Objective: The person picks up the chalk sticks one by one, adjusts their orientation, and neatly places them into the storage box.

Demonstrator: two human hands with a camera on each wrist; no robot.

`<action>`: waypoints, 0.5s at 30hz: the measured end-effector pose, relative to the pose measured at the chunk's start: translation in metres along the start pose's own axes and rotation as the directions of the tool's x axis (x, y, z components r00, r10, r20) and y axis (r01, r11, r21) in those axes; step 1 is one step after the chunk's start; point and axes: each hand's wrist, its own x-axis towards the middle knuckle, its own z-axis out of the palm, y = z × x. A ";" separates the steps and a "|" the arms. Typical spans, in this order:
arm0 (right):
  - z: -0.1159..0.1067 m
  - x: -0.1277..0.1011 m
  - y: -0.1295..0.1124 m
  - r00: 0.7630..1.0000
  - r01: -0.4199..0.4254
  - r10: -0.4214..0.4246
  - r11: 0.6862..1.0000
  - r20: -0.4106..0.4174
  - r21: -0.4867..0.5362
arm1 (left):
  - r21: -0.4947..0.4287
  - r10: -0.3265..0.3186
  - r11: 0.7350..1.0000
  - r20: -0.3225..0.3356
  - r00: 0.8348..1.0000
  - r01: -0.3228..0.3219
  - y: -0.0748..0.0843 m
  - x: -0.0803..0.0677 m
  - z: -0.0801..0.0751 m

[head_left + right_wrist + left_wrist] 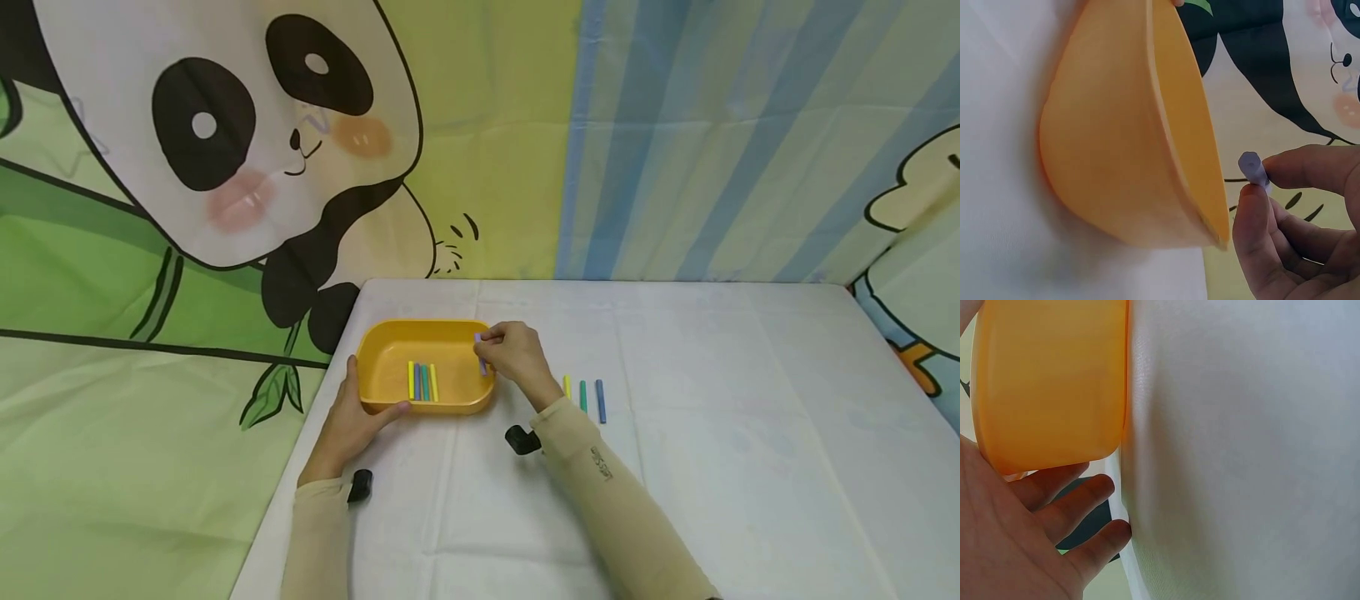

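Note:
A yellow-orange tray [382,342] [1047,381] [1116,156] sits on the white table near its left edge, with several coloured sticks [422,382] lying in it. My left hand [358,410] [1029,531] rests against the tray's near left side, thumb on the rim, fingers straight. Over the tray's right rim my right hand [512,354] [1291,219] pinches a pale purple stick [480,354] [1252,169] between thumb and fingers. Three more sticks, yellow [567,386], green [582,396] and blue [600,400], lie on the cloth just right of my right wrist.
The white tablecloth [712,400] stretches to the right and toward me. The table's left edge [300,450] runs close beside the tray. A panda-print backdrop [225,167] hangs behind and to the left.

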 end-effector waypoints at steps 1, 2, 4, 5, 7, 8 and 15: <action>0.002 0.001 -0.001 1.000 0.002 -0.002 1.000 0.007 0.009 | -0.001 -0.001 1.000 0.000 1.000 0.001 0.000 0.000 0.000; 0.005 0.002 -0.002 1.000 0.001 -0.002 1.000 0.014 0.021 | 0.000 -0.004 1.000 0.000 1.000 0.004 0.000 0.000 0.000; 0.009 0.005 -0.005 1.000 0.000 -0.001 0.999 0.024 0.045 | -0.001 -0.008 1.000 0.002 1.000 0.008 0.000 0.000 -0.001; 0.012 0.006 -0.006 1.000 -0.002 0.000 0.998 0.031 0.060 | -0.003 -0.010 1.000 0.004 1.000 0.010 0.000 0.000 -0.001; 0.017 0.007 -0.008 0.999 -0.006 0.003 0.996 0.045 0.087 | -0.008 -0.016 1.000 0.006 1.000 0.016 0.000 0.000 -0.001; 0.019 0.008 -0.009 0.999 -0.010 0.005 0.995 0.052 0.097 | -0.009 -0.020 1.000 0.006 1.000 0.020 0.000 0.000 -0.001; 0.038 0.011 -0.010 0.996 -0.028 0.021 0.996 0.085 0.083 | -0.026 -0.024 0.999 0.006 1.000 0.024 -0.001 0.001 0.000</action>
